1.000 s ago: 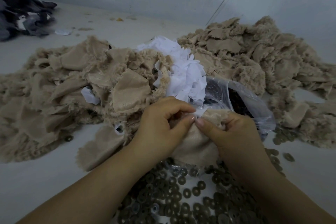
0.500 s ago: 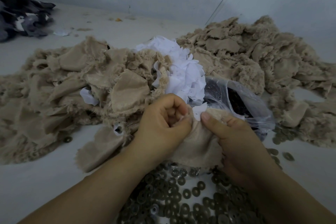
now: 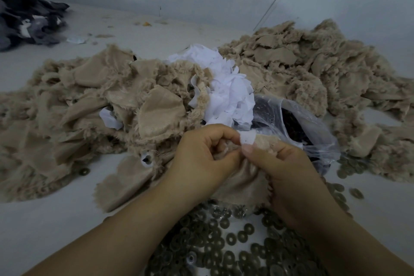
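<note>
My left hand (image 3: 201,157) and my right hand (image 3: 282,168) meet at the centre and both grip one beige plush fabric piece (image 3: 244,184), bunched between them. A small white fabric patch (image 3: 247,138) sticks up at the top of that piece, right above my right thumb. My left fingers are curled tight around the fabric's edge. Below the hands lies a spread of dark ring-shaped washers (image 3: 235,242). What sits under the fabric between the thumbs is hidden.
Beige plush pieces are heaped at the left (image 3: 78,107) and back right (image 3: 313,69). White patches (image 3: 226,92) are piled at the middle. A clear plastic bag (image 3: 298,123) with dark parts lies behind my right hand. Dark grey fabric (image 3: 24,11) sits far left.
My left fingers have curled in tighter on the fabric. The white patch now stands up more clearly above my right thumb. Both hands stay at the same spot.
</note>
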Demonstrator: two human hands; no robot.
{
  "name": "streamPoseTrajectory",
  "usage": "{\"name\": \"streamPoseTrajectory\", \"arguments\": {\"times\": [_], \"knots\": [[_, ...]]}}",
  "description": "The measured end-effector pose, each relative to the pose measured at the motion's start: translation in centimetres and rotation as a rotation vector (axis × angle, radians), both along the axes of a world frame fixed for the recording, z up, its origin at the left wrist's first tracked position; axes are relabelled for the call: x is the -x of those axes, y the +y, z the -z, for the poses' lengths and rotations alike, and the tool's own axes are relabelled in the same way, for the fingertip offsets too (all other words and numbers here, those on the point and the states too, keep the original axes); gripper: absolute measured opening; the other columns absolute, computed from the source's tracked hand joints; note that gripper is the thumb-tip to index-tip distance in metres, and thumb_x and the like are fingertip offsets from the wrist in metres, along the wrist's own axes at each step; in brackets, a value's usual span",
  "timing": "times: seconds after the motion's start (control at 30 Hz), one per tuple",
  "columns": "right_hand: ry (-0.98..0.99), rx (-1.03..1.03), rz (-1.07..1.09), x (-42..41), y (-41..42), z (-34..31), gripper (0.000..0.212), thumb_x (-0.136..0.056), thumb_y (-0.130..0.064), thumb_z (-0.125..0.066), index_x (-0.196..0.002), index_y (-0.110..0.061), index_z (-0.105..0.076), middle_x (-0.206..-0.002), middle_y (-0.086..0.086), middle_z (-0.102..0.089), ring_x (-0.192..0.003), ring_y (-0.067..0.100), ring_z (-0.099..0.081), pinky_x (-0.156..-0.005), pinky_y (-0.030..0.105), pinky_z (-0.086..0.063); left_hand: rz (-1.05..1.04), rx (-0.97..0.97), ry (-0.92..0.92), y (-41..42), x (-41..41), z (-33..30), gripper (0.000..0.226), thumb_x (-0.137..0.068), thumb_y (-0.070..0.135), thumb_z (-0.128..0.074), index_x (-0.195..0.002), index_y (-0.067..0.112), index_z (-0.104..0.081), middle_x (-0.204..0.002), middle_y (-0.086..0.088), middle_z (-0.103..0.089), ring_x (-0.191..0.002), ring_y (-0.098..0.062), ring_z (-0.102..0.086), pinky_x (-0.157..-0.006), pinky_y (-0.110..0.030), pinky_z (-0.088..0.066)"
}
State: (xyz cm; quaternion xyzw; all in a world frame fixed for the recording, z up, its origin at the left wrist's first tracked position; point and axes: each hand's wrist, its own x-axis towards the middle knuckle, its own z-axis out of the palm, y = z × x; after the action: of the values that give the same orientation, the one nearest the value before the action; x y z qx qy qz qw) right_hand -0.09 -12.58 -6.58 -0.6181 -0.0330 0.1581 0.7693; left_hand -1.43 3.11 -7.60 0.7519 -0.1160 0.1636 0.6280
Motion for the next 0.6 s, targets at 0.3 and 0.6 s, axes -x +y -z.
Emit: {"name": "streamPoseTrajectory", "arguments": {"times": [0.3, 0.6], "knots": [[0.253, -0.203, -0.088, -0.21, -0.17, -0.26, 0.035, -0.088, -0.022, -0.065, -0.110, 0.004, -0.072, -0.113, 0.026, -0.071, -0.104, 0.037, -0.070, -0.087, 0.042, -0.060, 0.070, 0.128, 0.038, -0.23, 0.11, -0.36, 0.020, -0.076, 0.010, -0.074, -0.088, 0.022, -0.065, -0.064, -0.022, -0.044, -0.054, -0.019, -0.041, -0.050, -0.029, -0.038], [0.288, -0.191, -0.030, -0.22, 0.02, -0.39, 0.040, -0.082, -0.024, -0.066, -0.113, 0.002, -0.071, -0.114, 0.025, -0.071, -0.106, 0.038, -0.070, -0.091, 0.046, -0.058, 0.061, 0.276, 0.153, -0.28, 0.03, -0.04, 0.012, -0.079, 0.020, -0.072, -0.079, 0.015, -0.061, -0.057, -0.027, -0.046, -0.050, -0.021, -0.038, -0.049, -0.030, -0.035]]}}
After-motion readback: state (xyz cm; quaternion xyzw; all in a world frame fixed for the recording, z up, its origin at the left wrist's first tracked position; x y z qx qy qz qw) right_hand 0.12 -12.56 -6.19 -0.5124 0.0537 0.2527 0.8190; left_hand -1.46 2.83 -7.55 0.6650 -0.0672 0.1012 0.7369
